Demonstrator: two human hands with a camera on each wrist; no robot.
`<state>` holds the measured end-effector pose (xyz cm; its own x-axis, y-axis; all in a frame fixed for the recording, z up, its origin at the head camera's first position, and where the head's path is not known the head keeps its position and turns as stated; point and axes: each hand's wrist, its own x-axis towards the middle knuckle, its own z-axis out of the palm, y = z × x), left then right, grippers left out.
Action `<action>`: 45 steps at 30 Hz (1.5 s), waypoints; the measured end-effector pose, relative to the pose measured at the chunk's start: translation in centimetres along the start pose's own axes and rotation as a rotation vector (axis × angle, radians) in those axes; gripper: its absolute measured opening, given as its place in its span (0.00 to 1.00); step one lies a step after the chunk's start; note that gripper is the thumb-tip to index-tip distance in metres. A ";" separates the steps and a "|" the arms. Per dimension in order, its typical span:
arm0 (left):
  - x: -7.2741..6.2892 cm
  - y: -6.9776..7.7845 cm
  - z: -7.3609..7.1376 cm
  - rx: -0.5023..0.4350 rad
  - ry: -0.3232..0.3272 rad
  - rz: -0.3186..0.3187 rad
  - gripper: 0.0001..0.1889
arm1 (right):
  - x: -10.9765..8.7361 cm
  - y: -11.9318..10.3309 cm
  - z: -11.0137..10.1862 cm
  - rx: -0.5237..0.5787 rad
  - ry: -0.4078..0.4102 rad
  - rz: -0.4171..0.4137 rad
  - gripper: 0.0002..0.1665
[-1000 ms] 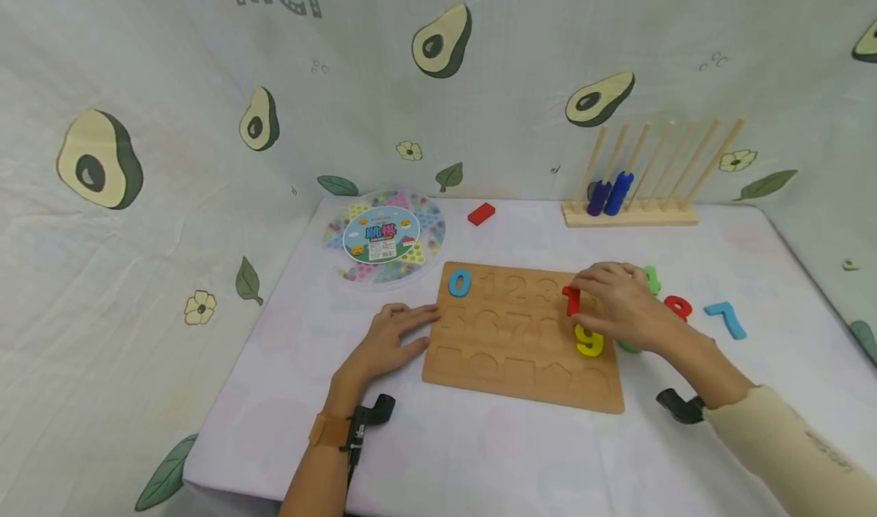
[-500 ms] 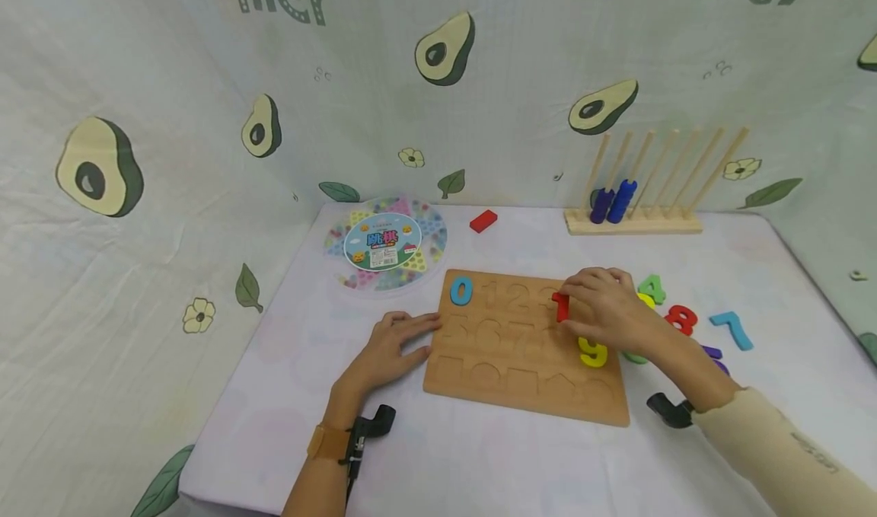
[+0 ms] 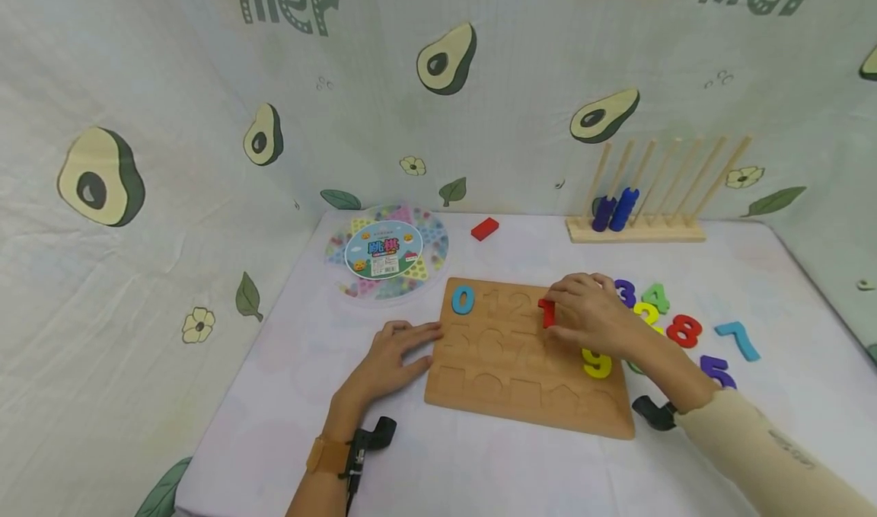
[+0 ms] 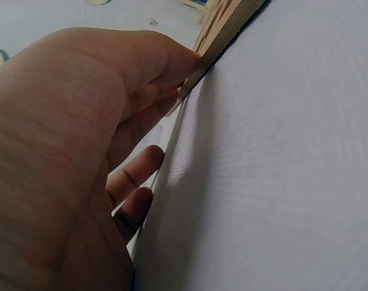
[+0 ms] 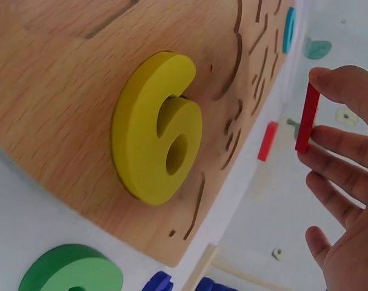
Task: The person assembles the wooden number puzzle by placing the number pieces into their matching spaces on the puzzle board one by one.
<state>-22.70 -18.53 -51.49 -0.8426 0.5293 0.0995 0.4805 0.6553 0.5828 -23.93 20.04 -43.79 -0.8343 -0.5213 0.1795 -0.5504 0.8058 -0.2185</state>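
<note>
A wooden number puzzle board [image 3: 479,395] with carved recesses lies on the table. My right hand [image 3: 592,315] is over its upper right part. Thumb and fingers pinch a red number 1 [image 3: 547,314], held clear above the board in the right wrist view [image 5: 307,118]. My left hand [image 3: 390,359] lies at the board's left edge, its fingertips and thumb touching that edge [image 4: 199,73]. The blue 0 [image 3: 463,300] sits in the top left recess. A yellow 9 [image 3: 597,365] rests on the board's right side, seen as a 6 in the right wrist view.
Right of the board lie a red 8 [image 3: 684,331], green 4 [image 3: 656,298], purple 3 [image 3: 625,292], blue 7 [image 3: 738,341] and purple 5 [image 3: 716,370]. Behind are a peg rack [image 3: 637,232], a red block [image 3: 485,229] and a round game box [image 3: 385,250].
My right hand has moved left across the board with the red 1, uncovering more number pieces behind it. My left hand has stayed at the edge. The head view has tilted up slightly.
</note>
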 end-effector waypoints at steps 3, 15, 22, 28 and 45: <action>0.0 0.0 0.0 -0.001 0.002 0.003 0.26 | 0.4 -0.1 0.2 0.007 0.011 -0.023 0.30; -0.1 0.1 0.3 0.024 0.043 0.027 0.25 | 2.4 -1.0 1.1 0.025 0.012 -0.069 0.29; -0.2 -0.1 0.5 0.024 0.042 0.026 0.25 | 3.2 -1.4 2.0 0.030 -0.002 -0.084 0.29; -0.1 0.0 0.4 0.026 0.039 0.024 0.25 | 3.8 -1.5 2.5 0.015 0.011 -0.105 0.30; 0.0 -0.1 0.4 0.056 0.047 0.032 0.25 | 5.8 -2.1 3.2 0.013 -0.050 -0.081 0.29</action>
<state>-22.66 -18.37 -51.90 -0.8365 0.5252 0.1559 0.5190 0.6685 0.5326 -27.70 14.42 -45.36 -0.7872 -0.5985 0.1491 -0.6165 0.7568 -0.2173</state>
